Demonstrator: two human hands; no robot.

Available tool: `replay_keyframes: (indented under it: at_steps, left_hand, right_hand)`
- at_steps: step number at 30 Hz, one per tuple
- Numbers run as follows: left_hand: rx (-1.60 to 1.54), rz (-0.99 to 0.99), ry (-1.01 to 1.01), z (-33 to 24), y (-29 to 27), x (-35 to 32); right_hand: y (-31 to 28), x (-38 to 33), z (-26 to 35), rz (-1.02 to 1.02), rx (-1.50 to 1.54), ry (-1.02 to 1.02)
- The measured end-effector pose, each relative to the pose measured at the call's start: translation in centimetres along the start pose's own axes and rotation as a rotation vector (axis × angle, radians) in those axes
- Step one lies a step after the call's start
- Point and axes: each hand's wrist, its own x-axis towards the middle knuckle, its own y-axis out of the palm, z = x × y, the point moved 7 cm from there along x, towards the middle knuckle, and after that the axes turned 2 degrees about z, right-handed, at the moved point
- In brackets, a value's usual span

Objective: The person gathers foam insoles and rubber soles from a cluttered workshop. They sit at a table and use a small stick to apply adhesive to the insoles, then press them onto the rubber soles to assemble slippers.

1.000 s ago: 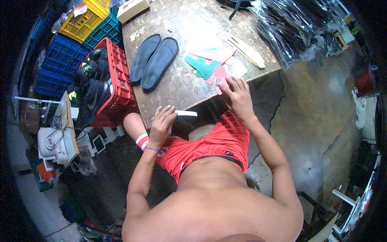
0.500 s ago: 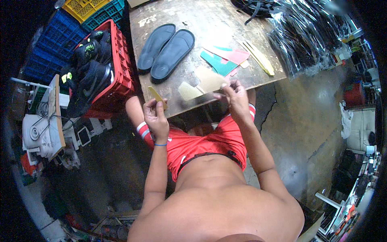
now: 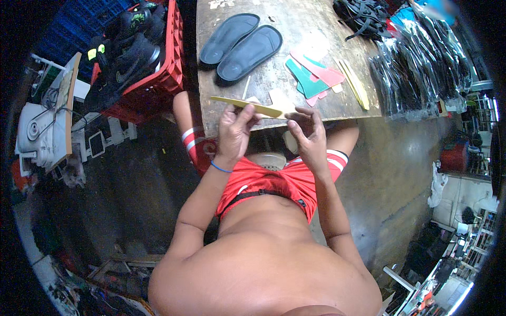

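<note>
My left hand [image 3: 236, 129] pinches a long, flat yellow piece [image 3: 263, 109], seen nearly edge-on above the table's near edge. My right hand [image 3: 311, 134] is at that piece's right end, thumb and index finger apart; whether a fingertip touches it I cannot tell. Behind the yellow piece, a pale tan piece [image 3: 283, 100] lies on the table, partly covered from view. Farther back is a pair of dark grey shoe insoles [image 3: 250, 52]. Green cut pieces [image 3: 308, 84] and pink cut pieces [image 3: 329, 77] overlap to their right, beside a bundle of narrow yellow strips [image 3: 354, 87].
The worn wooden table [image 3: 221, 113] spans the space before my knees. A red crate [image 3: 176, 52] of black shoes stands to its left. Clear plastic-wrapped black items [image 3: 416, 73] and a black bag [image 3: 358, 18] are at the right. A white machine [image 3: 37, 129] sits far left.
My left hand has moved right with the yellow piece, now turned nearly level. The right hand has come close to its end. The whole view has shifted, showing the table farther up and right.
</note>
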Motion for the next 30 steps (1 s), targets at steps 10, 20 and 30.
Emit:
replay_keyframes:
  at_steps: [10,20,30]
  left_hand:
    - [0.222,0.01,-0.049,-0.2,0.4,0.9]
    - [1.333,0.39,0.305,-3.5,2.5,3.4]
    - [1.4,0.527,0.408,-2.9,2.8,4.2]
  right_hand:
    - [-2.0,1.3,-2.3,0.087,-0.094,0.131]
    - [-2.1,3.0,-0.7,0.024,-0.699,-0.355]
    - [-3.4,2.9,-1.5,0.05,-0.924,-0.229]
